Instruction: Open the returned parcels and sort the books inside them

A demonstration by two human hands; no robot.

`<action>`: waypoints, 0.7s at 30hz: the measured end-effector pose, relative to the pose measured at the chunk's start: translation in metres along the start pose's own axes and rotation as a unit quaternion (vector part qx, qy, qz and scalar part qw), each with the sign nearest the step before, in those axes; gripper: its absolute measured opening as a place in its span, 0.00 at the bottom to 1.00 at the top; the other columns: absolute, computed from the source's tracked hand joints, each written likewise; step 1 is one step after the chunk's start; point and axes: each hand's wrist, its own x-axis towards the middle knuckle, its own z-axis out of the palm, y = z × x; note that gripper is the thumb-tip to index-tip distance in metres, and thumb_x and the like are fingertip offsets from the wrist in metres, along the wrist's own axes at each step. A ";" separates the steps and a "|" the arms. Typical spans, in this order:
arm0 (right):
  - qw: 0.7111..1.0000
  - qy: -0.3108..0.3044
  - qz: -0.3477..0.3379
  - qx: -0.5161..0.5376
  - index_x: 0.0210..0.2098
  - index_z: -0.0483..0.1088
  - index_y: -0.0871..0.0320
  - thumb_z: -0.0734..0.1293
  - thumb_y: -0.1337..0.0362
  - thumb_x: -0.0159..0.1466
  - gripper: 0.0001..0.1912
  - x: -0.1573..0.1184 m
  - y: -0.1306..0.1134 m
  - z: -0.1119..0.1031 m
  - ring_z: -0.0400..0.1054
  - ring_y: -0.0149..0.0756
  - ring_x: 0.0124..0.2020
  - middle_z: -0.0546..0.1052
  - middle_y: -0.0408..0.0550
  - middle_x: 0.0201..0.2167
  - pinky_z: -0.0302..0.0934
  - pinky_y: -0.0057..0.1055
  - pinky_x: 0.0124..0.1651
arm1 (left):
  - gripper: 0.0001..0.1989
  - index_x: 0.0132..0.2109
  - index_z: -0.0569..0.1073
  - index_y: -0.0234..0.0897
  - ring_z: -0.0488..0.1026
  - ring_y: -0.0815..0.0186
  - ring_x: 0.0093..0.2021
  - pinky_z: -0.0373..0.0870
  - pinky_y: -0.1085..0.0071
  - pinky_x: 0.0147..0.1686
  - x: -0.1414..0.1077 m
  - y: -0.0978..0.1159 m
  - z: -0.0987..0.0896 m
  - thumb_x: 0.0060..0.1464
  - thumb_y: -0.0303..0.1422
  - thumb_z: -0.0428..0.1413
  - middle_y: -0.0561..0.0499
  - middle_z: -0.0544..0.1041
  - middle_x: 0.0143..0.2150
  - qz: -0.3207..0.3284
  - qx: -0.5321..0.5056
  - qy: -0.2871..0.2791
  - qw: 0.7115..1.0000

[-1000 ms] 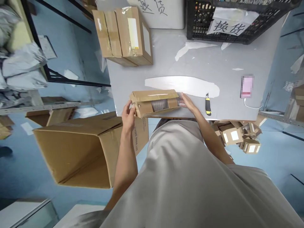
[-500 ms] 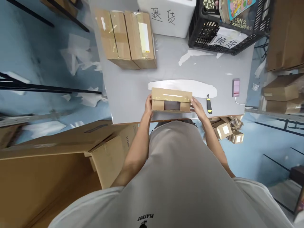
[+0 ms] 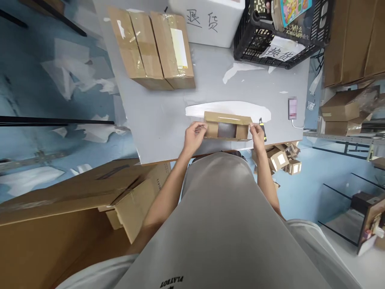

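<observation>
A small cardboard box (image 3: 212, 130) lies near the table's front edge, its taped flap partly lifted along the far side. Something dark shows through the gap between its side flaps; I cannot make out what it is. My left hand (image 3: 194, 136) is closed at the box's left end, fingertips pinching its edge. At the right end, my right hand (image 3: 257, 135) pinches the corner of the flap. Just beyond my right hand lies a black and yellow utility knife (image 3: 262, 130), partly hidden by the hand. A white paper strip (image 3: 225, 107) lies flat behind the box.
Taped cardboard boxes (image 3: 174, 52) stand at the back left. Behind are a white box (image 3: 207, 24) with handwriting and a black crate (image 3: 255, 44) holding books. A phone (image 3: 292, 108) with a cable lies at the right. A large open carton (image 3: 75, 180) stands at lower left.
The box has shifted right relative to the table, closer to the knife. Its flap has lifted, widening the opening. My left hand moved from the box's side to a pinch at its end.
</observation>
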 end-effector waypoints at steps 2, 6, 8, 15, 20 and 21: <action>1.000 0.011 -0.022 0.002 0.61 0.78 0.54 0.65 0.25 0.70 0.42 0.008 -0.013 -0.004 0.74 0.53 0.71 0.81 0.60 0.66 0.68 0.53 0.77 | 0.09 0.40 0.82 0.43 0.80 0.57 0.45 0.80 0.59 0.52 -0.011 0.018 0.005 0.67 0.40 0.60 0.47 0.85 0.42 0.045 0.058 -0.025 0.997; 0.997 -0.026 -0.065 -0.020 0.71 0.75 0.50 0.70 0.27 0.69 0.44 0.046 -0.030 -0.004 0.67 0.56 0.78 0.74 0.61 0.77 0.65 0.60 0.79 | 0.09 0.38 0.80 0.44 0.79 0.56 0.45 0.78 0.55 0.55 -0.030 0.035 0.020 0.69 0.36 0.59 0.48 0.84 0.40 0.082 0.132 -0.028 0.987; 0.994 -0.066 -0.072 -0.041 0.75 0.72 0.52 0.71 0.26 0.68 0.49 0.069 -0.031 0.000 0.67 0.58 0.78 0.71 0.64 0.79 0.66 0.60 0.78 | 0.09 0.39 0.80 0.44 0.79 0.55 0.46 0.79 0.54 0.56 -0.039 0.036 0.027 0.69 0.34 0.58 0.47 0.84 0.41 0.072 0.144 -0.018 0.987; 0.966 -0.147 -0.152 -0.150 0.81 0.64 0.56 0.70 0.28 0.71 0.53 0.114 -0.022 0.029 0.58 0.60 0.84 0.66 0.67 0.82 0.53 0.64 0.85 | 0.13 0.52 0.84 0.43 0.79 0.52 0.57 0.79 0.51 0.63 -0.068 0.025 0.043 0.65 0.30 0.57 0.45 0.84 0.51 0.025 0.175 -0.059 0.983; 0.947 -0.170 -0.169 -0.216 0.84 0.55 0.61 0.75 0.34 0.69 0.58 0.106 -0.020 0.054 0.44 0.68 0.88 0.53 0.74 0.86 0.46 0.72 0.86 | 0.25 0.62 0.84 0.43 0.73 0.45 0.69 0.73 0.43 0.69 -0.075 0.023 0.056 0.60 0.26 0.59 0.41 0.80 0.70 0.065 0.287 -0.107 0.950; 0.945 -0.170 -0.172 -0.221 0.85 0.53 0.63 0.76 0.37 0.70 0.59 0.102 -0.019 0.057 0.42 0.69 0.89 0.50 0.76 0.87 0.45 0.74 0.85 | 0.28 0.65 0.84 0.43 0.72 0.43 0.70 0.72 0.41 0.68 -0.073 0.024 0.059 0.60 0.25 0.59 0.42 0.78 0.74 0.067 0.315 -0.119 0.939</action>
